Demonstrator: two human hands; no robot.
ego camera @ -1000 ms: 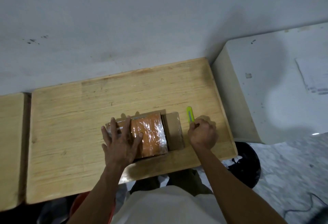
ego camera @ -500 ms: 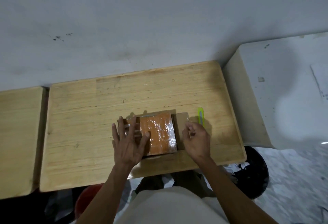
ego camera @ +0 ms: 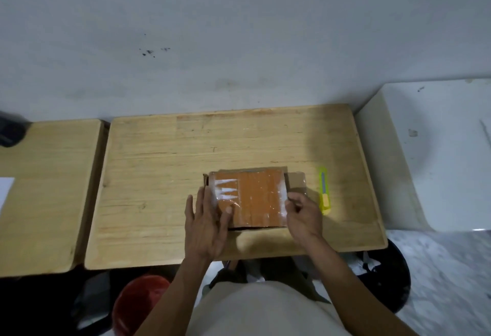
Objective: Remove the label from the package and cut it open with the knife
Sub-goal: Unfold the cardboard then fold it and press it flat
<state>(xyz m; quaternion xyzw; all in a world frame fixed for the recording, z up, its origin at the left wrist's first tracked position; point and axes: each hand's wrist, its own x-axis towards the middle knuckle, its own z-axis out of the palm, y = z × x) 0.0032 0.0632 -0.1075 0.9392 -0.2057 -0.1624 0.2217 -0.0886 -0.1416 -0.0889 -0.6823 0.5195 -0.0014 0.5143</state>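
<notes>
On wood, orange package [ego camera: 255, 197] under glossy tape

Wooden table [ego camera: 164, 176] against a grey wall [ego camera: 239, 30] with dark specks; second wooden table [ego camera: 45, 189] just beside it on the left; white cabinet [ego camera: 425, 155] right; red bucket [ego camera: 140, 303] underneath; black stool [ego camera: 398, 277] at lower right.

Dim, flat indoor light with a cool grey cast; a soft dark shadow crosses the right end of the wooden table [ego camera: 159, 176] and climbs the wall [ego camera: 239, 30]; white glare streaks the shiny film on the package [ego camera: 255, 197]; the picture is slightly soft and grainy; wide-angle bending curves the edges; the floor below sinks into near black.
</notes>
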